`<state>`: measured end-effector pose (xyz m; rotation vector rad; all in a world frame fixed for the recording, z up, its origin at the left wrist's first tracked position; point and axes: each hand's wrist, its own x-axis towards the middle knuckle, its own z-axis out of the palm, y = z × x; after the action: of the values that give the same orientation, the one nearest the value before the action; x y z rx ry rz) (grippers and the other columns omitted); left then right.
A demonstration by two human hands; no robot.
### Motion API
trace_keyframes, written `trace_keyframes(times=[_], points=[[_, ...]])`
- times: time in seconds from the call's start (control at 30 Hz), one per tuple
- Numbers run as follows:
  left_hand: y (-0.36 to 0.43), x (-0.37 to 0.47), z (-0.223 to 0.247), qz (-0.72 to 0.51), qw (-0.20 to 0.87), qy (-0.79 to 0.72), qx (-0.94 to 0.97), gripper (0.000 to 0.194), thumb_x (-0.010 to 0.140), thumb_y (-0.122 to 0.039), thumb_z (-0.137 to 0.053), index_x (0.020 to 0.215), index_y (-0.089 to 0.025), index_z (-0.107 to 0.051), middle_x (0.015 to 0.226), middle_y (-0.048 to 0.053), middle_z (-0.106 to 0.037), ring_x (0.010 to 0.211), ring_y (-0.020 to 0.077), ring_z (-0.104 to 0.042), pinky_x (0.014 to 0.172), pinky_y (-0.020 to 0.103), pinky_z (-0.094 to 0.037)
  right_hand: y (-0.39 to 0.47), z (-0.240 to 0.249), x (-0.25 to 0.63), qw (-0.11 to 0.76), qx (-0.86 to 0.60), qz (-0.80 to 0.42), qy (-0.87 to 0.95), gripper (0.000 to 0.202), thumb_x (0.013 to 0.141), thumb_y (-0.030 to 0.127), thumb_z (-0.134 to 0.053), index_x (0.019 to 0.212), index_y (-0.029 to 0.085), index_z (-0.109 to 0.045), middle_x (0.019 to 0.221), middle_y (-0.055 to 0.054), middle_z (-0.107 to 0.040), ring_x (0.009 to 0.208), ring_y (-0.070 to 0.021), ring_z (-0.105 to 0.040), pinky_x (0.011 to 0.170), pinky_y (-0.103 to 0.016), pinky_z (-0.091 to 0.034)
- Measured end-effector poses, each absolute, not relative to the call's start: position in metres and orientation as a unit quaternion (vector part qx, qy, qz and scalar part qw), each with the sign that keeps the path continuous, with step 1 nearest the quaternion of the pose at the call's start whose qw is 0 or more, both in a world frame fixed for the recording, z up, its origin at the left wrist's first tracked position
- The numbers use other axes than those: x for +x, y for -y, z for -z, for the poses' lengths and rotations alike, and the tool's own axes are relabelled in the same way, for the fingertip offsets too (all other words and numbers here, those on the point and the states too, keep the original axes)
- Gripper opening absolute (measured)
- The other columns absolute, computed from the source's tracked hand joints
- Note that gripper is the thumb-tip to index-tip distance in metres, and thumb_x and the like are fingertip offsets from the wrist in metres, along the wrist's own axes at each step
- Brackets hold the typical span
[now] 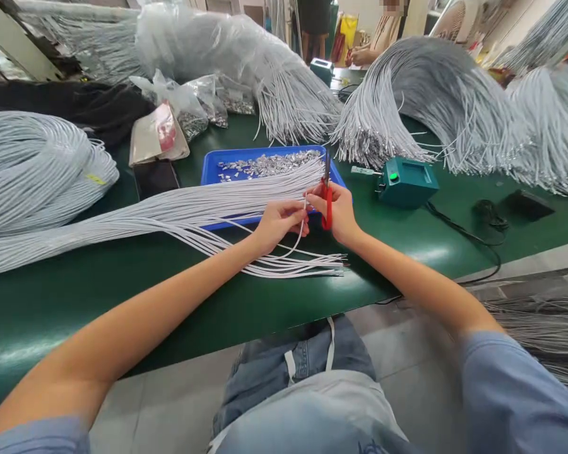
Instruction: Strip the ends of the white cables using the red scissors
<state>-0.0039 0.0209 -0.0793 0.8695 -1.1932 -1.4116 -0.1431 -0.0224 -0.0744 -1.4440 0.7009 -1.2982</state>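
My left hand (pixel 280 226) pinches a thin white cable (pixel 299 243) near its end, in front of the blue tray (pixel 211 165). Close beside it, my right hand (pixel 337 213) is closed round red-handled scissors (pixel 328 205), blades pointing up and away from me. Its thumb and forefinger meet at the cable's tip, where the fine detail is too small to make out. A thick bundle of white cables (pixel 180 205) runs in from the left and lies across the tray. Small shiny metal pieces (pixel 269 165) are scattered in the tray. Several separate cable ends (pixel 307 268) lie below my hands.
A teal box with a green light (pixel 407 181) stands to the right, its black cord (pixel 473 233) trailing off. Big cable bundles (pixel 435 94) fill the back; a coiled one (pixel 38 167) sits left. Bags of metal parts (pixel 194 104) lie behind the tray. Another person's hand (pixel 360 57) shows beyond.
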Motion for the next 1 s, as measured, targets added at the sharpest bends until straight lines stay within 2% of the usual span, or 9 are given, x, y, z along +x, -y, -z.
trace_keyframes(times=[0.2,0.33,0.43,0.57,0.77,0.93,1.0], points=[[-0.026,-0.006,0.076,0.554,0.547,0.506,0.372,0.04,0.062,-0.044,-0.083,0.074,-0.01,-0.064,0.062,0.0,-0.061,0.049,0.0127,-0.062,0.049,0.024,-0.054,0.015,0.064,-0.148,0.523,-0.604,0.534,-0.277,0.025,0.064,0.029,-0.076,0.064,0.019,-0.053,0.067,0.003,-0.059,0.062,-0.0112,-0.054,0.064,-0.027,-0.047],[-0.026,-0.003,0.072,0.483,0.553,0.567,0.373,0.036,0.068,-0.043,-0.079,0.073,-0.01,-0.067,0.056,0.001,-0.061,0.05,0.0126,-0.061,0.052,0.024,-0.052,0.009,0.06,-0.148,0.536,-0.598,0.527,-0.278,0.031,0.061,0.031,-0.08,0.063,0.02,-0.051,0.065,0.003,-0.058,0.062,-0.0118,-0.055,0.063,-0.027,-0.048],[-0.023,0.003,0.07,0.413,0.533,0.634,0.38,0.025,0.076,-0.035,-0.073,0.073,-0.011,-0.068,0.058,0.002,-0.063,0.05,0.012,-0.06,0.051,0.023,-0.049,0.006,0.059,-0.148,0.53,-0.601,0.528,-0.28,0.032,0.062,0.031,-0.08,0.063,0.02,-0.05,0.064,0.003,-0.058,0.064,-0.0126,-0.056,0.065,-0.028,-0.049],[-0.017,0.013,0.075,0.287,0.517,0.692,0.415,0.016,0.079,-0.024,-0.068,0.068,-0.013,-0.069,0.059,0.003,-0.063,0.053,0.0118,-0.058,0.051,0.022,-0.046,0.005,0.062,-0.146,0.508,-0.618,0.509,-0.317,0.029,0.065,0.032,-0.077,0.064,0.02,-0.05,0.065,0.002,-0.058,0.063,-0.0134,-0.055,0.062,-0.028,-0.047],[-0.013,0.02,0.076,0.418,0.512,0.617,0.426,0.022,0.076,-0.033,-0.072,0.071,-0.012,-0.067,0.057,0.002,-0.062,0.05,0.0125,-0.059,0.052,0.024,-0.049,0.012,0.063,-0.148,0.468,-0.637,0.493,-0.364,0.018,0.071,0.03,-0.064,0.066,0.021,-0.05,0.068,0.0,-0.058,0.066,-0.015,-0.054,0.064,-0.03,-0.045],[-0.01,0.027,0.071,0.478,0.511,0.592,0.398,0.03,0.077,-0.04,-0.071,0.072,-0.011,-0.065,0.058,0.002,-0.061,0.05,0.0111,-0.057,0.05,0.022,-0.047,0.019,0.061,-0.154,0.348,-0.729,0.444,-0.387,0.009,0.071,0.026,-0.059,0.073,0.019,-0.053,0.082,-0.005,-0.063,0.073,-0.0178,-0.056,0.063,-0.03,-0.043],[-0.009,0.028,0.071,0.499,0.513,0.581,0.388,0.03,0.078,-0.04,-0.071,0.073,-0.011,-0.065,0.057,0.002,-0.06,0.048,0.0092,-0.053,0.046,0.02,-0.043,0.021,0.062,-0.156,0.29,-0.776,0.415,-0.376,0.01,0.07,0.024,-0.06,0.073,0.019,-0.052,0.081,-0.005,-0.062,0.075,-0.0187,-0.055,0.064,-0.03,-0.042]])
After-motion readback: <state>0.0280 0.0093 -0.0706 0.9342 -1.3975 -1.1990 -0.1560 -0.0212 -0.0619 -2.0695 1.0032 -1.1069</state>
